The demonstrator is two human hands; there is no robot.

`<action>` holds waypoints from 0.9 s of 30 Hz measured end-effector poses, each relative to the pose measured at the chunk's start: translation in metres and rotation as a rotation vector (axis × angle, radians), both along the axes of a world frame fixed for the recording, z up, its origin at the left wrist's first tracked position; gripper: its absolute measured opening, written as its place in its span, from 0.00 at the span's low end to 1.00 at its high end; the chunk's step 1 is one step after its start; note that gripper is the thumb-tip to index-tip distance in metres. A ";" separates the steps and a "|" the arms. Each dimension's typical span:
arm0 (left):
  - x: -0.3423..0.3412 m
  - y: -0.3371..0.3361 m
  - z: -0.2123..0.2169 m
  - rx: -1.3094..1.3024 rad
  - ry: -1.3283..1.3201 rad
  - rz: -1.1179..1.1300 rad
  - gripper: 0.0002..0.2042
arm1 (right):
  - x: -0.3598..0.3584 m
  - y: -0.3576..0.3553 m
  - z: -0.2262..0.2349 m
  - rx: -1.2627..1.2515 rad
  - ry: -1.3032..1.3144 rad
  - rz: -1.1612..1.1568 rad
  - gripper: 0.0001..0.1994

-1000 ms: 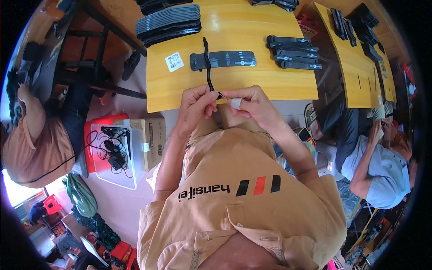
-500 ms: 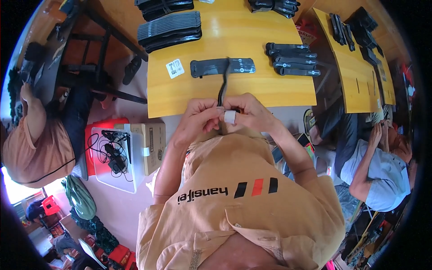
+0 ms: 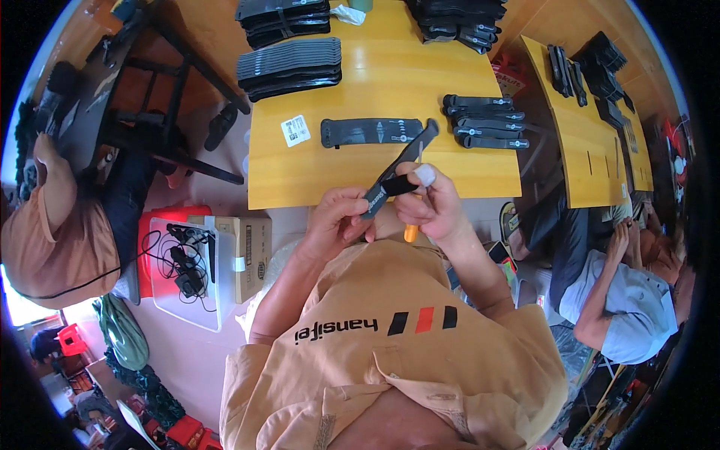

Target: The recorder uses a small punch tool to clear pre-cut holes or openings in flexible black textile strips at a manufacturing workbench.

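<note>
A dark strap (image 3: 411, 155) with pale lettering slants up from my hands over the table's near edge. My left hand (image 3: 335, 223) pinches its lower end between thumb and fingers. My right hand (image 3: 437, 208), with a white wrap on one finger, is closed around a slim tool with an orange handle (image 3: 411, 233). The tool's thin shaft points up past the fingers; its exact kind is unclear. Black material of the strap reaches the right fingertips. Beyond my hands a flat black strap (image 3: 351, 133) lies on the yellow table (image 3: 300, 180).
A white label (image 3: 295, 130) lies left of the flat strap. Banded straps (image 3: 487, 124) sit to the right, with a strap stack (image 3: 289, 66) at the far left. Beside me on the floor stand a clear bin of cables (image 3: 214, 300) and a cardboard box (image 3: 255, 259). People sit on both sides.
The strap has swung from hanging upright to slanting up and right, with its lettering now showing. My right hand has moved right and up, and the orange handle shows below it.
</note>
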State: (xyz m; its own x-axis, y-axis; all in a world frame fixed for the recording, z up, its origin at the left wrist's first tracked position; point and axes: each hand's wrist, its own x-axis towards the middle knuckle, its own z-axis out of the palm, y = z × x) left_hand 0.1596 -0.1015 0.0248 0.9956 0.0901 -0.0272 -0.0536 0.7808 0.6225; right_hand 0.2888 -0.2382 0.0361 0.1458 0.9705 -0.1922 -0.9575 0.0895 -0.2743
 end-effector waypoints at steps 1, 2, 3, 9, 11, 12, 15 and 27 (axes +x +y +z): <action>-0.001 0.002 0.001 0.113 0.097 -0.011 0.12 | 0.001 -0.001 -0.002 -0.063 -0.164 0.000 0.09; -0.002 0.004 0.001 0.226 0.194 -0.022 0.13 | 0.003 0.000 -0.001 -0.064 -0.164 0.001 0.09; -0.002 0.006 0.002 0.224 0.194 -0.020 0.13 | 0.004 0.003 0.001 -0.113 -0.404 0.030 0.09; 0.006 0.013 0.014 0.625 0.352 -0.094 0.17 | -0.007 0.009 -0.005 -0.164 -0.569 0.008 0.09; 0.003 0.018 0.011 0.635 0.289 -0.219 0.16 | -0.006 0.006 -0.009 -0.144 -0.531 0.018 0.10; 0.002 0.018 0.012 0.635 0.289 -0.219 0.16 | -0.005 0.004 -0.011 -0.144 -0.530 0.019 0.10; -0.001 0.015 0.015 0.492 0.293 -0.210 0.15 | 0.001 0.002 -0.019 0.153 0.009 0.073 0.10; -0.124 0.060 -0.041 0.362 0.175 -0.145 0.17 | 0.141 -0.070 0.064 0.291 0.057 -0.825 0.12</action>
